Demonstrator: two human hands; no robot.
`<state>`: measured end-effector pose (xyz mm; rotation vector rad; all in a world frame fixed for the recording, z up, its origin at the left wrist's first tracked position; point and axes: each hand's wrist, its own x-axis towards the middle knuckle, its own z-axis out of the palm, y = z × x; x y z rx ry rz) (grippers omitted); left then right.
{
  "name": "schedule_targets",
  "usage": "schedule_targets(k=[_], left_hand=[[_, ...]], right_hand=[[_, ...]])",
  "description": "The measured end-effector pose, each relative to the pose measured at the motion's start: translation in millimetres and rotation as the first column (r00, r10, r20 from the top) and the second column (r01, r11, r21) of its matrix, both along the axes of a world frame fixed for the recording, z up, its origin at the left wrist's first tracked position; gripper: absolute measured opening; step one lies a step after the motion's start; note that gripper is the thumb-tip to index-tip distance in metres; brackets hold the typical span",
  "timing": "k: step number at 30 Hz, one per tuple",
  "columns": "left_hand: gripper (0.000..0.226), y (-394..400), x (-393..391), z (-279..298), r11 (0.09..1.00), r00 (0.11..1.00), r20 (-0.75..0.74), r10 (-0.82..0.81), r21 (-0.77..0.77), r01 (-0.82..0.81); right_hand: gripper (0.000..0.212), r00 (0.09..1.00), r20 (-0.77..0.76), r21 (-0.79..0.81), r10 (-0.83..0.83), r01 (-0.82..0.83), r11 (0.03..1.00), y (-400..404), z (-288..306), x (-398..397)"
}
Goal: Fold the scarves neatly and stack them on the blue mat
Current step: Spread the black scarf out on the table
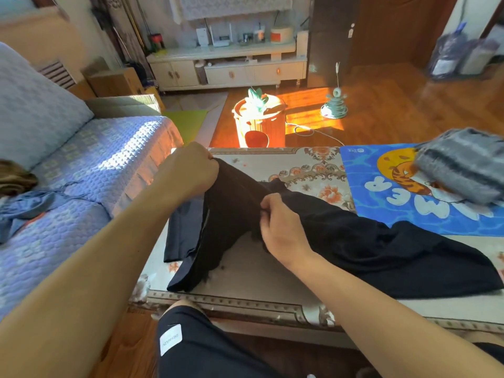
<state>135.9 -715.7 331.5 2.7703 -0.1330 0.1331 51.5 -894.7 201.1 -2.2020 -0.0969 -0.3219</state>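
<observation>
Black fabric is filling the centre: a dark scarf [341, 241] is lying spread over a floral-covered table [272, 276] w/ its right end trailing onto the edge of the blue mat [381, 192]. The person's left hand [191, 170] is pinching one bunched end of it and lifting it off the table; fingers curled tight round the cloth. The right hand [281, 227] is gripping a gather nearer the middle, fingers closed on it too. The fold itself is looking barely begun, since most of the cloth is loose and creased.

One grey striped scarf [463, 165] is sitting folded on the mat's far right, so approx. one item is done. On the sofa [95, 159] at left, a blue cloth [24, 208] and a brown one [16, 181] are lying crumpled, prob. scarves yet to be folded.
</observation>
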Motion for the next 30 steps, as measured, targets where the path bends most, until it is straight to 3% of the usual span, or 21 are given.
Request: schedule_targets(k=[3, 7, 10, 12, 14, 17, 22, 26, 30], left_hand=[[0.029, 5, 6, -1, 0.999, 0.999, -0.036, 0.020, 0.035, -0.019], [0.023, 10, 13, -6, 0.999, 0.997, -0.063, 0.034, 0.045, -0.031], [0.026, 10, 13, -6, 0.998, 0.997, -0.061, 0.038, 0.053, -0.035], [0.025, 10, 11, -4, 0.996, 0.997, -0.065, 0.036, 0.080, -0.030], [0.026, 10, 9, -3, 0.996, 0.997, -0.072, 0.025, 0.086, -0.019], [0.026, 8, 7, -1, 0.995, 0.997, -0.076, 0.002, 0.100, 0.006], [0.040, 9, 5, -1, 0.994, 0.998, -0.068, 0.001, 0.111, 0.007], [0.037, 16, 4, -4, 0.991, 0.997, -0.074, 0.003, 0.136, 0.007], [0.034, 20, 5, -2, 0.991, 0.996, -0.085, 0.025, 0.135, -0.013]], right_hand=[[0.022, 0.999, 0.010, -0.089, 0.047, -0.046, 0.995, -21, 3, 2], [0.048, 0.968, 0.196, -0.304, 0.159, -0.094, 0.948, -43, 10, 13], [0.068, 0.928, 0.140, -0.486, 0.346, -0.240, 0.840, -56, 19, 14], [0.068, 0.900, 0.086, -0.583, 0.427, -0.302, 0.754, -60, 23, 12], [0.061, 0.906, 0.061, -0.587, 0.418, -0.306, 0.749, -60, 27, 13], [0.058, 0.952, 0.003, -0.482, 0.306, -0.266, 0.834, -60, 32, 18], [0.054, 0.968, -0.023, -0.392, 0.251, -0.240, 0.888, -53, 31, 12], [0.052, 0.963, 0.046, -0.466, 0.267, -0.216, 0.858, -52, 30, 11], [0.067, 0.936, 0.107, -0.520, 0.335, -0.235, 0.821, -52, 33, 6]])
